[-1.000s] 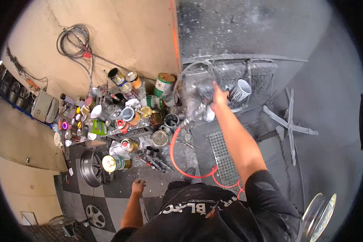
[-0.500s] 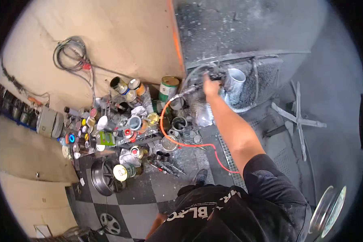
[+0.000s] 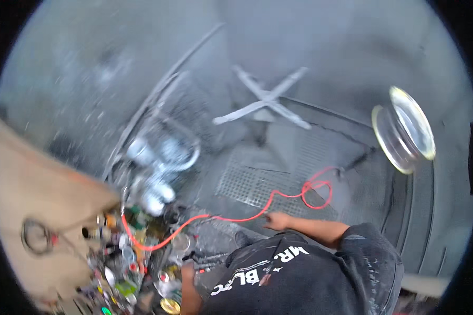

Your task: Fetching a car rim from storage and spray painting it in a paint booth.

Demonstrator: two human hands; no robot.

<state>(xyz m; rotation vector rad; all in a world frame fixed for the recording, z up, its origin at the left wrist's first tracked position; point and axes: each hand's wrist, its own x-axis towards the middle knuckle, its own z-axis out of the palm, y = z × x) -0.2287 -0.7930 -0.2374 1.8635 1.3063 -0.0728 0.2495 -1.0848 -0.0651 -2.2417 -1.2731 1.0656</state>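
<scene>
"Red hose (image 3: pixel 204 216)?"
"Curves near my right fingers (image 3: pixel 272 220); likely light, springy. Best hold: mid-length."
"Fingers?"
"Blurred, left fingers (image 3: pixel 187 270) too. I can't tell whether spread or closed."

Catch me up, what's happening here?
Someone in a black T-shirt is standing in a grey-coated work area. The right hand is close to the red hose; blur hides whether they touch. The left hand is low, near dark tools on the floor, its grip unclear. Cans and containers crowd the lower left. A wheel rim is off to the right, and an X-shaped stand is further ahead.
</scene>
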